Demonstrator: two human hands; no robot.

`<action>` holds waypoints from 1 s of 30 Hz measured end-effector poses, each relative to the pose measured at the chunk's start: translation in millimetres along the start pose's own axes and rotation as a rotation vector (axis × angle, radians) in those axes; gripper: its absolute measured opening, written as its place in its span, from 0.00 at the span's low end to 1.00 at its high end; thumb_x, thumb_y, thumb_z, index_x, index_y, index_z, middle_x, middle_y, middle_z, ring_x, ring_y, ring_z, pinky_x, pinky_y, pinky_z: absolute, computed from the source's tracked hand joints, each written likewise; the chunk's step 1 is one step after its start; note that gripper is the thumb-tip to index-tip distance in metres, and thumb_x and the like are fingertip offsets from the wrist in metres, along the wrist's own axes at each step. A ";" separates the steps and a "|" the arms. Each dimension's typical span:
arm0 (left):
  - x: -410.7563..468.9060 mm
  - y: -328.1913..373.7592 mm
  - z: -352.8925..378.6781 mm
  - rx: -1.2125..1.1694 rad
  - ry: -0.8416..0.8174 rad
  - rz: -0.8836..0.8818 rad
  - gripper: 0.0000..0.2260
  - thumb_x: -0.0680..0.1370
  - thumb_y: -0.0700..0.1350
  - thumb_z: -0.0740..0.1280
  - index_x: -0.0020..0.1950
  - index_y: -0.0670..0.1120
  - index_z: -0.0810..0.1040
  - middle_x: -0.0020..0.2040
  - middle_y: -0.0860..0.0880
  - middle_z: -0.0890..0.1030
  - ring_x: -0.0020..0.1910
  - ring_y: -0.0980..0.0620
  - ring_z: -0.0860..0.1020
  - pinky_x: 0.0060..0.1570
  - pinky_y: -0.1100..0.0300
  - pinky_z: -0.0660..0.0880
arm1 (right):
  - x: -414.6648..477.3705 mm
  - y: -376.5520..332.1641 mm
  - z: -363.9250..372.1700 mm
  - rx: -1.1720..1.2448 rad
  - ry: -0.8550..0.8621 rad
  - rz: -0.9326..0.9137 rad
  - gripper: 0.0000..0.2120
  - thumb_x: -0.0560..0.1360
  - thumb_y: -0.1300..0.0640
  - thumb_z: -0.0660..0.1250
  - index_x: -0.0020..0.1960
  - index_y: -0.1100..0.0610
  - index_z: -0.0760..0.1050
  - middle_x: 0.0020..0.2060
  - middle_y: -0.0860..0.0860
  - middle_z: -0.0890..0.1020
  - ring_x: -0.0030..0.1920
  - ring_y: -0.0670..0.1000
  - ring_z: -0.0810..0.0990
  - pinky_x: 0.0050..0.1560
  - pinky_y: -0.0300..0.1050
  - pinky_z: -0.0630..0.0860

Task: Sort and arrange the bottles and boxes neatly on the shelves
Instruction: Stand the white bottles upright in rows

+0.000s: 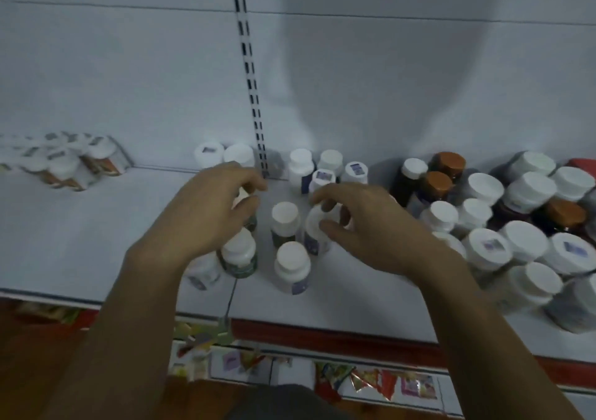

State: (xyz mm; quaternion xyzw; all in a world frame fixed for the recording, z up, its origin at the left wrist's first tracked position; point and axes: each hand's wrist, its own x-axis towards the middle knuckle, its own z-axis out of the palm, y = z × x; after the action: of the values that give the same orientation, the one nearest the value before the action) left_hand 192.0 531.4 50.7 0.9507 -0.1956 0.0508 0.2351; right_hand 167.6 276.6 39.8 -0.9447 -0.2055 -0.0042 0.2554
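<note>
Your left hand (pixel 209 210) hangs over the middle of the white shelf (pixel 96 226) with its fingers curled round a half-hidden bottle (pixel 251 223); only a bit of its white cap and dark label shows between thumb and forefinger. Your right hand (pixel 364 226) pinches the white cap of a blue-labelled bottle (pixel 316 236), thumb on the near side and fingers on the far side, and that bottle leans slightly.

Between your hands 2 white-capped bottles stand upright, one (pixel 285 218) behind the other (pixel 292 266). A green-labelled bottle (pixel 240 255) stands just below your left wrist.

A back row of small white-capped bottles (pixel 301 161) lines the rear wall near the slotted upright (pixel 248 65). To your right sits a dense cluster of larger bottles (pixel 522 242), mostly white-capped, with brown-capped bottles (pixel 450 161) among them. Far left, a blurred wrapped pack of bottles (pixel 64 161) rests on the shelf. Colourful packets (pixel 371 381) lie on the shelf below.
</note>
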 end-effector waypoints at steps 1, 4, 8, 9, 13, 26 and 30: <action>-7.0 -9.8 -6.8 -0.007 -0.021 -0.024 0.07 0.80 0.47 0.69 0.57 0.55 0.81 0.50 0.58 0.81 0.48 0.56 0.79 0.43 0.64 0.71 | 3.6 -7.5 7.8 0.015 -0.026 -0.051 0.16 0.79 0.53 0.69 0.66 0.46 0.76 0.57 0.43 0.79 0.46 0.40 0.74 0.49 0.37 0.73; -23.1 -21.5 -18.5 -0.049 -0.063 -0.035 0.05 0.79 0.49 0.68 0.52 0.57 0.83 0.44 0.60 0.81 0.44 0.60 0.78 0.39 0.66 0.70 | 5.8 -25.5 23.5 0.052 0.023 -0.127 0.15 0.78 0.49 0.69 0.64 0.47 0.78 0.55 0.42 0.79 0.42 0.36 0.70 0.46 0.28 0.67; -42.4 -34.2 -25.5 -0.046 -0.113 -0.119 0.01 0.77 0.53 0.70 0.46 0.60 0.81 0.40 0.59 0.80 0.40 0.58 0.77 0.36 0.64 0.70 | 2.1 -39.8 31.1 -0.063 -0.160 -0.076 0.23 0.71 0.36 0.73 0.62 0.43 0.75 0.53 0.40 0.78 0.48 0.43 0.73 0.48 0.43 0.74; -47.3 -38.5 -26.9 -0.047 -0.130 -0.148 0.02 0.75 0.55 0.71 0.46 0.60 0.81 0.40 0.58 0.80 0.38 0.58 0.77 0.36 0.63 0.71 | 1.1 -41.7 32.2 -0.106 -0.195 -0.046 0.24 0.71 0.38 0.74 0.63 0.43 0.74 0.54 0.42 0.78 0.51 0.46 0.75 0.50 0.46 0.75; -63.8 -47.1 -25.6 0.019 -0.110 -0.196 0.14 0.69 0.56 0.79 0.50 0.58 0.79 0.44 0.57 0.76 0.36 0.58 0.75 0.37 0.58 0.73 | -1.5 -43.4 32.2 -0.171 -0.120 -0.010 0.21 0.74 0.47 0.73 0.64 0.47 0.73 0.54 0.46 0.79 0.54 0.52 0.77 0.52 0.50 0.76; -76.2 -71.4 -21.0 -0.041 -0.096 -0.184 0.23 0.68 0.49 0.81 0.59 0.58 0.77 0.52 0.58 0.76 0.43 0.63 0.75 0.40 0.63 0.70 | 76.0 -86.9 52.1 -0.024 0.014 -0.184 0.11 0.79 0.49 0.68 0.59 0.51 0.77 0.52 0.50 0.82 0.43 0.49 0.75 0.46 0.48 0.74; -69.1 -94.2 -34.3 -0.111 -0.116 -0.181 0.15 0.74 0.55 0.74 0.59 0.57 0.77 0.51 0.59 0.78 0.45 0.61 0.78 0.42 0.62 0.75 | 104.7 -99.5 60.2 -0.045 0.008 -0.152 0.12 0.81 0.50 0.64 0.63 0.51 0.76 0.55 0.50 0.80 0.49 0.51 0.76 0.50 0.51 0.75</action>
State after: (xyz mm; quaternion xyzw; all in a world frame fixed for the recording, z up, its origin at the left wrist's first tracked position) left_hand 165.7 648.1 27.7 0.9514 -0.1247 -0.0366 0.2794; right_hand 218.8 424.3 47.1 -0.9319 -0.2753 -0.0319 0.2340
